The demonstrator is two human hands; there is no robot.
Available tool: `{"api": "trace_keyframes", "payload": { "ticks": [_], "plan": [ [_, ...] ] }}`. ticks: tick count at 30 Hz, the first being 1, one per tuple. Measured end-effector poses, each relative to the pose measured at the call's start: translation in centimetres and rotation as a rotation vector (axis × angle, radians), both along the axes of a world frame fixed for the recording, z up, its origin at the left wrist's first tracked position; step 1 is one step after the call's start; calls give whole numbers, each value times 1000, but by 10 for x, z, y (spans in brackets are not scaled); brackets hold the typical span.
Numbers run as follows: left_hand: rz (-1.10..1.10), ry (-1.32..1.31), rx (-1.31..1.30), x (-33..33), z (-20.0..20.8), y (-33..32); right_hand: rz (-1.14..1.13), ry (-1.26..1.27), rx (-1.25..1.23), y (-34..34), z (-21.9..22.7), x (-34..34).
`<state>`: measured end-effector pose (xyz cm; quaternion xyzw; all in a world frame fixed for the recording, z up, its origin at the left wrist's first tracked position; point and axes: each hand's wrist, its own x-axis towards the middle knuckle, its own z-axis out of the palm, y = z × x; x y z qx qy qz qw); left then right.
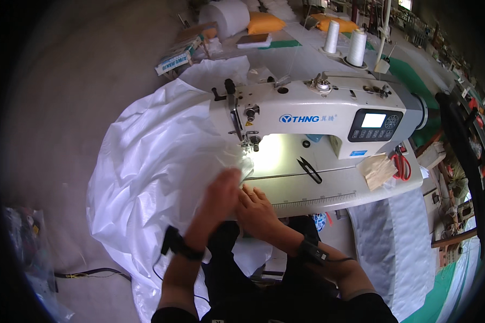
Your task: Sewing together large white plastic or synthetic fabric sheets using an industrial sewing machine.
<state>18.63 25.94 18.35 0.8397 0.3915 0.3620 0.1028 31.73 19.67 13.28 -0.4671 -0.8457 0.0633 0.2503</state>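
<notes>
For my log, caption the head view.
Left hand and right hand close together at a sewing machine, white sheeting draped alongside.

Blurred left hand sits just beside the palm-down right hand.

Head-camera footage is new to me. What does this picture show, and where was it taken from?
This is one fisheye view from a camera worn on a person's head, looking down, so straight edges bend. There is no robot: the left hand and right hand are bare, both near the needle end of a white sewing machine. The blurred left hand is at a large, crumpled white sheet; whether it grips it, I cannot tell. The right hand is at the machine bed's front edge. On the bed lie black thread snips, a tan scrap and red-handled scissors.
</notes>
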Motion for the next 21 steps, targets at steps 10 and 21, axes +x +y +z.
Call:
{"api": "trace_keyframes", "payload": {
  "ticks": [10, 21],
  "plan": [
    [128, 32, 171, 2, 37, 93, 35, -4, 97, 14, 11, -29],
    [380, 542, -117, -19, 6, 110, 158, 55, 160, 19, 16, -22]
  ]
}}
